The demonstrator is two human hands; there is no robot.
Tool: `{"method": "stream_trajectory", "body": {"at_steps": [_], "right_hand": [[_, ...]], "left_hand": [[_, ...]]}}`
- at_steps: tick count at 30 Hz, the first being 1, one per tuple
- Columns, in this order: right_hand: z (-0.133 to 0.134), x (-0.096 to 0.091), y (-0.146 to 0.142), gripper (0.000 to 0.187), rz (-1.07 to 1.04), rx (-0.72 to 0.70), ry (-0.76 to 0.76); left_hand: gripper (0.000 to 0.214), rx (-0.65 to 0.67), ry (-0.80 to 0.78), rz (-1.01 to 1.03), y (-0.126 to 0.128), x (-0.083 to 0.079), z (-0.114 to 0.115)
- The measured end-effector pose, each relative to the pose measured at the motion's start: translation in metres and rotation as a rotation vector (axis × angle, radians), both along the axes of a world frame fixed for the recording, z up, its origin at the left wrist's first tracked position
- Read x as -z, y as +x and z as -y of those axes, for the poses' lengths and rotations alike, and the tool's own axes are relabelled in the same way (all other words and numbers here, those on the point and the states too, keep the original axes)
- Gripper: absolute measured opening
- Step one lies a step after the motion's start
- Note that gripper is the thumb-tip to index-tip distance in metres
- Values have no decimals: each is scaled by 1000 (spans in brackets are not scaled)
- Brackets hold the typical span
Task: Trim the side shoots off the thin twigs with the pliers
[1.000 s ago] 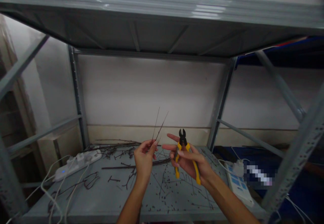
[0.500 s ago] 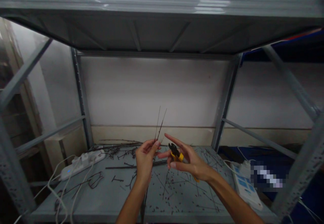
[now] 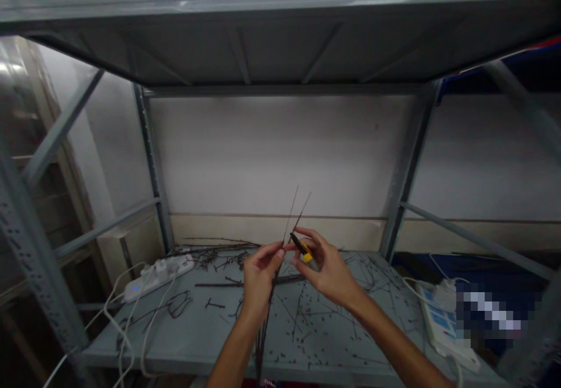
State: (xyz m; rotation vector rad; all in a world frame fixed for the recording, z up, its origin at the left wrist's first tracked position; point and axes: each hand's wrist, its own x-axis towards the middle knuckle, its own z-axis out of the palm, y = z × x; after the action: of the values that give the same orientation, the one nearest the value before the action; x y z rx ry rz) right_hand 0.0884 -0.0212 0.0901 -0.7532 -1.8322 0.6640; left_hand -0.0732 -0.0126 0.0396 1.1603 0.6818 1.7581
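Thin dark twigs (image 3: pixel 265 332) run up from the shelf's front edge through my left hand (image 3: pixel 262 271), whose thumb and fingers are closed around them. Two slender tips stick up above that grip. My right hand (image 3: pixel 329 268) holds cutting pliers (image 3: pixel 304 249) with black jaws and yellow handles. The jaws touch or lie very near the twigs just above my left fingertips; I cannot tell if they bite. My right index finger reaches along the upper side of the pliers, close to the twig.
Loose twigs and small dark clippings (image 3: pixel 302 324) lie scattered over the grey metal shelf (image 3: pixel 197 341). A white power strip (image 3: pixel 158 277) with cables stands at the left, another power strip (image 3: pixel 447 324) at the right. Above hangs an upper shelf (image 3: pixel 280 49); metal posts (image 3: pixel 405 201) stand at the sides.
My right hand has moved the pliers up to the twigs, and its fingers have closed in around the handles. The view has shifted slightly, with my left hand still gripping the twigs.
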Motion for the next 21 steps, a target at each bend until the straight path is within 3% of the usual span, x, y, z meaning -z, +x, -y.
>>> {"method": "stream_trajectory", "body": {"at_steps": [3,7,11,14,17,21], "right_hand": [[2,-4,-3,33,119,161,177],[0,-4,-5,12,215,217,295],[-13,12,-14,43,-13,292,22],[-20,22,-23,48,-166,292,-154],[-22,24,-28,45,-149,244,-160],[-25,21,-30,37,-107,190,-172]], "left_hand": [[31,-11,-56,83,-5,6,-5],[33,-7,-75,129,-9,9,-6],[37,26,-72,144,-8,8,-2],[40,92,-52,145,-8,8,1],[36,137,-32,88,-10,11,2],[28,61,-7,-34,-16,15,2]]}}
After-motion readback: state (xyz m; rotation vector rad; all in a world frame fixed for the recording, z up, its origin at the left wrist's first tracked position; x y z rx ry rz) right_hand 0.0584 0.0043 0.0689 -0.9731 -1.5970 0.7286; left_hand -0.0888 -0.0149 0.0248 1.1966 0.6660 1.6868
